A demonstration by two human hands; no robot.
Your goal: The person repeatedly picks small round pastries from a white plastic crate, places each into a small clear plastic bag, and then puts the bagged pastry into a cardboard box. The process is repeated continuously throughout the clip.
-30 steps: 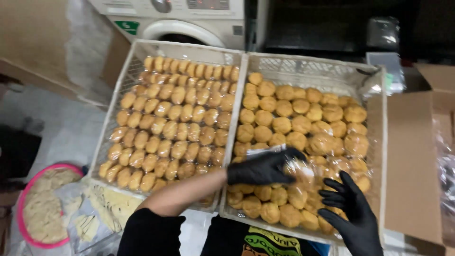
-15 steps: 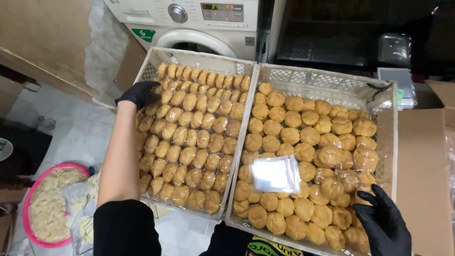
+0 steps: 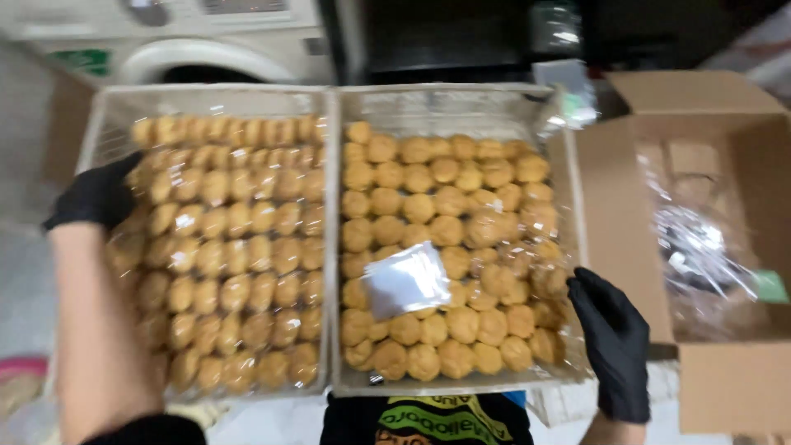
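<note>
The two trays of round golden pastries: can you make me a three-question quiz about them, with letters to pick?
1. Where does the small silvery packet lie?
A. on the right wire tray of round golden pastries
B. in the brown cardboard box
C. on the floor

2. What colour are the gloves on the left hand and the right hand?
A. white
B. black
C. blue

3. How is the brown cardboard box?
A. taped shut
B. crushed flat
C. open

Answers:
1 A, the packet rests on the pastries of the right tray.
2 B, both gloves are black.
3 C, its flaps stand up and clear plastic shows inside.
</note>
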